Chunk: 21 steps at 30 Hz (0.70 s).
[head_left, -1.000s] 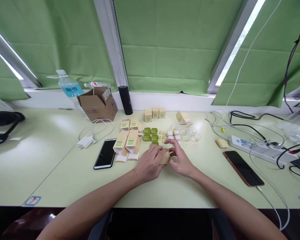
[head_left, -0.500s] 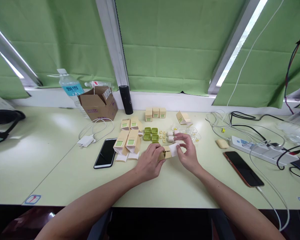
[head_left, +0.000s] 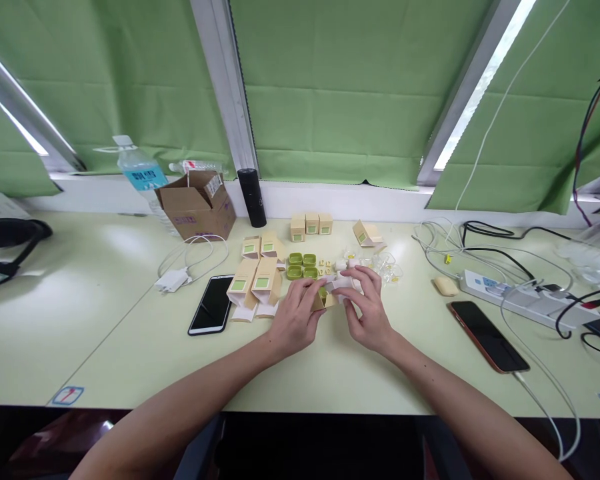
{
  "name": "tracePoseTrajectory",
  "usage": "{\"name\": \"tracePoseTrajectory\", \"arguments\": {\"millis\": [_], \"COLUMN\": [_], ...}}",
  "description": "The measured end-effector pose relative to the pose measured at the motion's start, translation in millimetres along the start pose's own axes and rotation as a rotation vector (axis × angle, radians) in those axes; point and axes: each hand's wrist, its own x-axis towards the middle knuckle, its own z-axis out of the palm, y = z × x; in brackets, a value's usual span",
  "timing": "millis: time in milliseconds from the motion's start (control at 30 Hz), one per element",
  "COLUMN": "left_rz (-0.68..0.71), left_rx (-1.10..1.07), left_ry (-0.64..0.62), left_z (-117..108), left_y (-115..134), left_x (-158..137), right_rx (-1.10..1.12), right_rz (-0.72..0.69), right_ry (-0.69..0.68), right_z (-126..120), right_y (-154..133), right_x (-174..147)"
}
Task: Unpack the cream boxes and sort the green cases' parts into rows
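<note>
Since the earlier frame, our right hand (head_left: 367,310) has shifted inward with the white card flap (head_left: 337,283) toward our left hand (head_left: 294,317), so the small tan cardboard box (head_left: 329,302) at centre frame seems open, green showing inside. Our left fingers close round it; the right fingers are half curled at the flap, grip unclear. Beyond, we count four green-labelled tan cardboard cartons (head_left: 242,283) left of centre, four square green trays (head_left: 309,260), three tan cubic boxes (head_left: 311,224).

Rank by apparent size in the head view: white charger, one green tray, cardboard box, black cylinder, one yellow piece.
1. Cardboard box
2. Black cylinder
3. White charger
4. Green tray
5. Yellow piece
</note>
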Motion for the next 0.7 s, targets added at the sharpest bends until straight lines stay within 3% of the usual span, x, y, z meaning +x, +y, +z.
{"name": "tracePoseTrajectory", "arguments": {"millis": [267,533,700], "left_rz": [0.040,0.276,0.301], "left_rx": [0.091,0.300,0.394], "left_ry": [0.008,0.093,0.038], "left_z": [0.8,3.1,5.7], "left_y": [-0.8,-1.5,-0.8], "left_x": [-0.6,-3.2,-5.7], "right_rx": [0.054,0.110,0.191], "right_rz": [0.061,0.269,0.356], "right_ry": [0.051,-0.063,-0.065], "right_z": [-0.8,10.3,16.0], "right_y": [0.2,1.1,2.6], "right_x": [1.0,-5.7,-7.7]}}
